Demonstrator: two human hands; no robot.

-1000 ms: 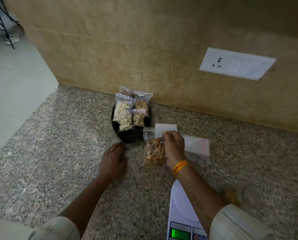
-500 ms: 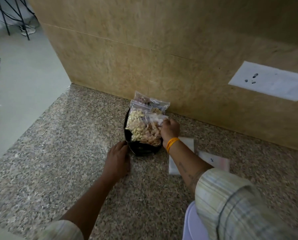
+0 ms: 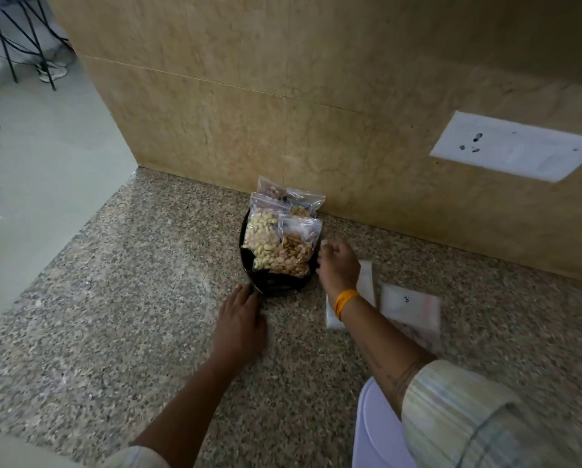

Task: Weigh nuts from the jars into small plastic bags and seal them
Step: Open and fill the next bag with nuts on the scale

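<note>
Left hand (image 3: 240, 320) flat and relaxed on speckled granite counter (image 3: 114, 298), fingers straight, tips touching the near rim of a round black plate (image 3: 276, 287), nothing held. Right hand (image 3: 338, 266) just beside the plate's right edge, fingers loosely curled, nothing visibly held; slight blur, so contact with the nearest bag impossible to tell. Orange thread band (image 3: 345, 302) round the right wrist, striped sleeve (image 3: 451, 420) pushed up the forearm.

Ahead of both hands, on the plate: glossy, crinkled clear plastic bags with zip strips. Bag of brown nuts (image 3: 294, 253) nearest the right hand, lying over a bag of pale, curved cashews (image 3: 262, 236) to its left. Two more filled bags (image 3: 291, 199) behind these, leaning toward the wall.

Under and right of the right wrist: flat, empty small bags (image 3: 409, 307), thin and translucent, blurred, one bearing a small dark mark; a white folded piece (image 3: 365, 282) partly hidden by the wrist. Below the right forearm, smooth white rounded platform of a scale (image 3: 374, 430), at the frame's lower edge.

Polished tan stone wall (image 3: 282, 113) meeting the counter just behind the plate, white switch plate (image 3: 515, 146) set in it far right. Counter's left edge well left of the left hand, dropping to pale floor (image 3: 29, 184); broad bare granite between that edge and the left hand, and nearer the body.
</note>
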